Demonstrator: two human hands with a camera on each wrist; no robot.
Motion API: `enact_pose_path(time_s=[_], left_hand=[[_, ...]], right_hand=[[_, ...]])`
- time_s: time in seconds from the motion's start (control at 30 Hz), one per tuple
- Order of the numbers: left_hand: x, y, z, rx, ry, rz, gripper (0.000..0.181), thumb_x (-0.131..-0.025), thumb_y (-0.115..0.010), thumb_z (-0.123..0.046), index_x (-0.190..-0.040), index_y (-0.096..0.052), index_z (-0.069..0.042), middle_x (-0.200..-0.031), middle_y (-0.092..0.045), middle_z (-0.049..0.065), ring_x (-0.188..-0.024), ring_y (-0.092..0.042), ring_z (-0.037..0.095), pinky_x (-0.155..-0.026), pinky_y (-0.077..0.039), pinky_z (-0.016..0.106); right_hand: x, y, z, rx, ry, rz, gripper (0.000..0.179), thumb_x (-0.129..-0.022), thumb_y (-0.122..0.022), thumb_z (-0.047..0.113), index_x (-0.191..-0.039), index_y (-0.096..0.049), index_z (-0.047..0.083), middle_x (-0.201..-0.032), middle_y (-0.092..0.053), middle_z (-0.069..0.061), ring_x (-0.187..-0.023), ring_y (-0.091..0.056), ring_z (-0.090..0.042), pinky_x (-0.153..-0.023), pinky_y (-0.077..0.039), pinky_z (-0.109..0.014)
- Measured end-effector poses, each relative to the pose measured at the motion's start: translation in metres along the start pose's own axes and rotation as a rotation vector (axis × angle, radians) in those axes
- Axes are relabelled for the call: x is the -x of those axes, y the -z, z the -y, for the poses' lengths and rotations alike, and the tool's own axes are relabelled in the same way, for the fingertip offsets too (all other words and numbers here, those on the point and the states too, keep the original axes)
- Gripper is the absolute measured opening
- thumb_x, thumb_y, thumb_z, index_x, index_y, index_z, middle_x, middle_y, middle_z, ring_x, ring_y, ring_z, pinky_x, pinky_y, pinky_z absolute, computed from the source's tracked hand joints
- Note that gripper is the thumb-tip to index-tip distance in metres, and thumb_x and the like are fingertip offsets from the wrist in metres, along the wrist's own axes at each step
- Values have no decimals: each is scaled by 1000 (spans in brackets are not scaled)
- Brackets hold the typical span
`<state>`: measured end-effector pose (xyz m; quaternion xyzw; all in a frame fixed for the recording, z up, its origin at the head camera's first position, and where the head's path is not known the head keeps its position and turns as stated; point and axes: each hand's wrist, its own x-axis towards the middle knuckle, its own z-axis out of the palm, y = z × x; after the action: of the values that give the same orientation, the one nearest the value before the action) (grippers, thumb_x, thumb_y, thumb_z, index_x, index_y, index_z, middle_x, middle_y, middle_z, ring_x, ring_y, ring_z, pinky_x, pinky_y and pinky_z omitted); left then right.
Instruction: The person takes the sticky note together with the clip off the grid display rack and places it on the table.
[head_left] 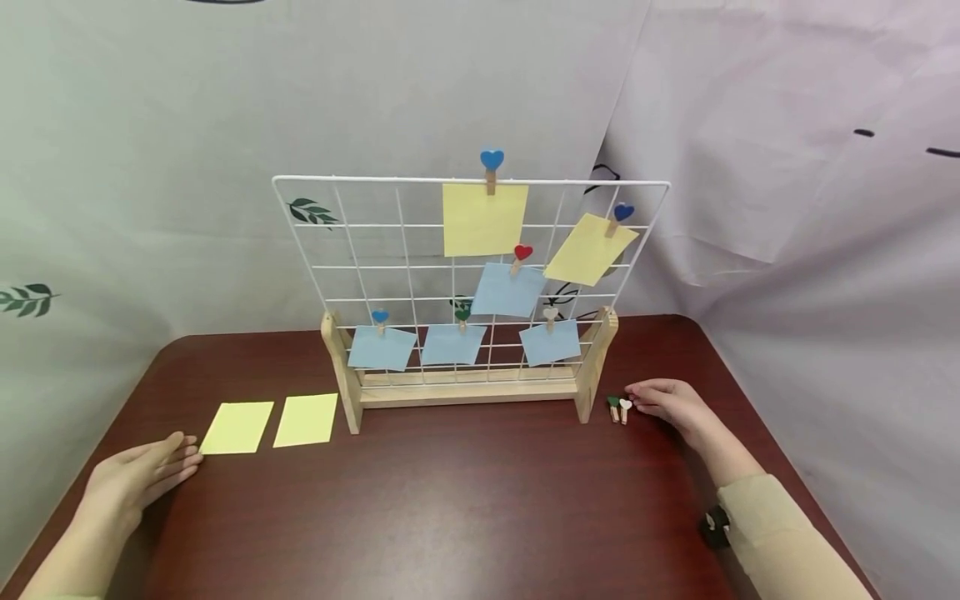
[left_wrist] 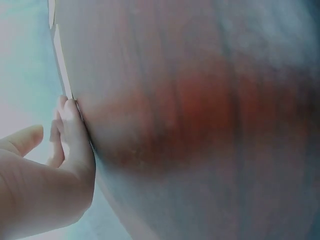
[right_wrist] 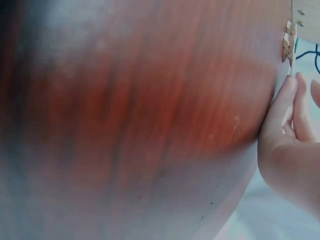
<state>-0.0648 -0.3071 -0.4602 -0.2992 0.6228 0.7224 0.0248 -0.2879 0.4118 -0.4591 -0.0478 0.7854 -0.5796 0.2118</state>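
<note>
My left hand [head_left: 141, 477] rests on its edge on the table at the left, fingers extended and holding nothing. Its fingertips reach the corner of a yellow paper note [head_left: 237, 428]; a second yellow note [head_left: 306, 420] lies just right of that one. On the other side, my right hand [head_left: 673, 407] lies on the table with relaxed, empty fingers. Close to its fingertips are two small wooden clothespins, one with a green heart [head_left: 613, 403] and one with a white heart [head_left: 626, 407]. Whether the fingers touch the white-heart clothespin I cannot tell.
Between the hands stands a white wire grid [head_left: 367, 267] on a wooden base [head_left: 468, 394]. Yellow notes [head_left: 480, 225] and blue notes [head_left: 453, 344] hang from it by heart clothespins [head_left: 491, 162]. A pale cloth [head_left: 225, 100] hangs behind the dark red table [head_left: 450, 500].
</note>
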Motion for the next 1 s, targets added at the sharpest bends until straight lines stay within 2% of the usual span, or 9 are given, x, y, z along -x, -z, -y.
enact_pose_path(time_s=[0.1,0.2,0.27,0.4,0.47,0.57,0.67,0.83,1.0], left_hand=[[2,-3,0,52,-23,23,42,-111,-57,-20,-77,-80,-27,-80,-80,-10,-74,-79,4,-71,-68,22],[5,-8,0,103,-45,55,42,-111,-55,-15,-80,-82,-24,-83,-81,-7,-77,-79,6,-72,-68,22],[7,-12,0,124,-63,75,42,-111,-54,-12,-82,-83,-23,-84,-82,-6,-79,-79,6,-73,-68,22],[11,-21,1,155,-106,105,43,-112,-52,-9,-85,-83,-22,-87,-82,-6,-81,-80,6,-74,-68,21],[13,-25,3,200,-135,134,43,-112,-51,-6,-87,-83,-19,-89,-82,-5,-83,-80,8,-75,-68,22],[14,-32,5,318,-169,208,42,-112,-48,-2,-93,-84,-13,-93,-83,0,-87,-81,13,-78,-69,25],[14,-40,6,460,-189,314,43,-112,-43,1,-100,-83,-5,-98,-83,7,-93,-82,19,-84,-69,29],[14,-56,4,605,-175,447,45,-113,-36,4,-107,-81,2,-104,-82,14,-101,-81,25,-92,-68,32],[18,-74,-1,653,-128,485,43,-114,-37,1,-108,-79,2,-106,-81,14,-105,-80,24,-97,-66,32]], right_hand=[[-1,3,0,-92,4,18,27,-110,-54,5,-126,-71,-8,-101,-75,17,-92,-70,4,-84,-62,-13],[-1,4,0,-137,1,26,25,-110,-54,5,-114,-78,8,-99,-76,17,-90,-71,2,-83,-63,-13],[0,5,2,-156,-3,32,26,-110,-55,5,-110,-79,14,-99,-76,16,-90,-72,1,-83,-63,-13],[1,7,5,-196,-12,32,28,-110,-55,5,-107,-79,17,-99,-77,13,-89,-72,-1,-83,-63,-14],[1,8,8,-215,-11,31,29,-110,-55,5,-104,-79,19,-98,-78,12,-89,-73,-1,-83,-63,-15],[2,9,12,-234,-2,33,31,-110,-55,4,-101,-79,22,-98,-79,12,-90,-74,-1,-83,-64,-15],[3,9,17,-246,15,40,32,-110,-54,2,-100,-79,21,-98,-79,11,-90,-74,-2,-83,-64,-15],[5,10,26,-235,58,61,34,-110,-52,1,-101,-79,20,-98,-79,12,-92,-75,-2,-84,-64,-15],[6,12,38,-231,87,71,34,-110,-52,1,-101,-79,20,-97,-79,12,-91,-75,-2,-84,-64,-15]])
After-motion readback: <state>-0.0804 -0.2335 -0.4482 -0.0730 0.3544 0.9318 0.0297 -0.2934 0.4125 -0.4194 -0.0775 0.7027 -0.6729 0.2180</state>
